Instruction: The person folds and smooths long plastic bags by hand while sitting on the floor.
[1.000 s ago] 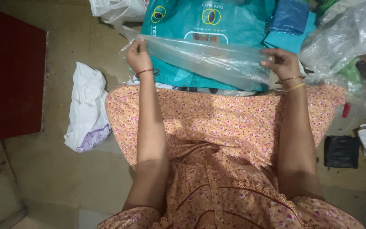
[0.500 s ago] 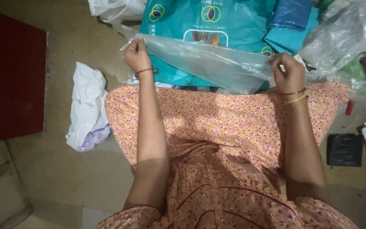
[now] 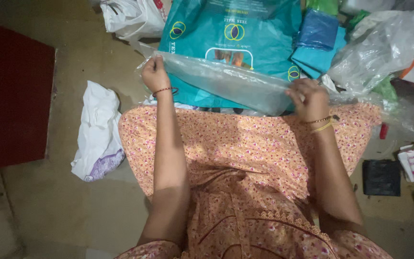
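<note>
Dim warm indoor light; soft shadows; slight blur

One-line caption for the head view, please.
Both hands, left hand and right hand, stretch a clear plastic bag above a teal bag.

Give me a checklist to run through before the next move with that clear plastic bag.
1. Left hand pinches one end of the clear plastic bag: ok.
2. Right hand grips the other end: ok.
3. Bag stretched flat between the hands: not ok, it sags and wrinkles.
4. Bag free of the teal shopping bag beneath: cannot tell.
5. Bag empty: cannot tell.
</note>
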